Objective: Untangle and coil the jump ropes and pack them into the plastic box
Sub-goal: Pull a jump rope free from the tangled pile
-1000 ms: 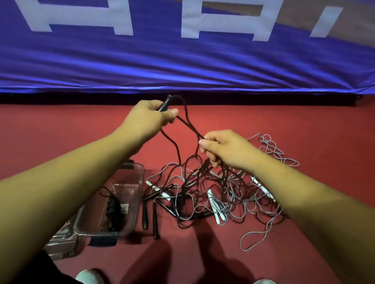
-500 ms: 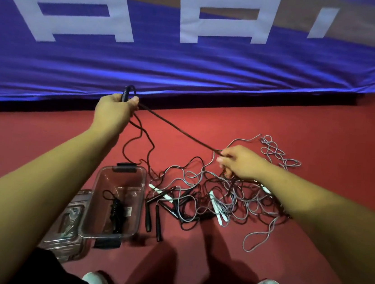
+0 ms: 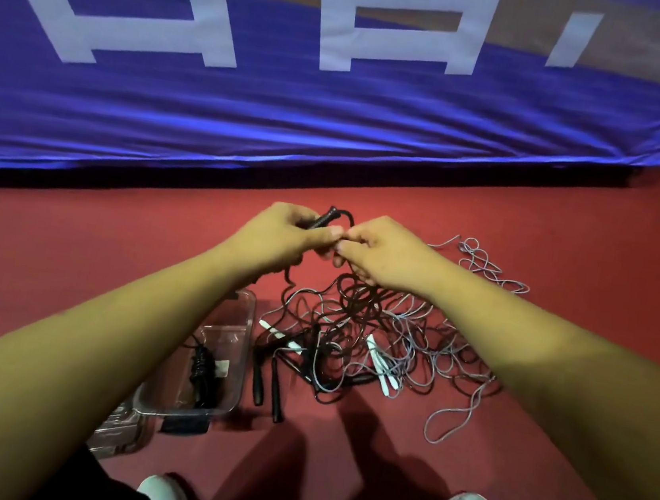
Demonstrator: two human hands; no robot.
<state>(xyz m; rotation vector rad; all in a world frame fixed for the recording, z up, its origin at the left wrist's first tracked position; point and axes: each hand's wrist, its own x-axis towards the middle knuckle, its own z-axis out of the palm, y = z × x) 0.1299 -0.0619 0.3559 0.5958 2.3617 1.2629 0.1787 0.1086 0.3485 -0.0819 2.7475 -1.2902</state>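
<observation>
White shoes (image 3: 165, 497) at bottom edge; clear lid (image 3: 115, 431) on red floor (image 3: 69, 259), just beside the plastic box (image 3: 243, 347); box open, one coiled black rope (image 3: 203, 371) inside; two black handles (image 3: 268, 383) lie just right of the box; tangle of black and grey jump ropes (image 3: 412, 343) with white handles (image 3: 382, 366) spreads right of those; both hands together above the tangle, fingertips touching; left hand (image 3: 280, 235) grips a black handle (image 3: 323, 220); right hand (image 3: 385, 256) pinches black cord (image 3: 286, 282) that hangs into the tangle; blue banner (image 3: 334, 134) behind.
</observation>
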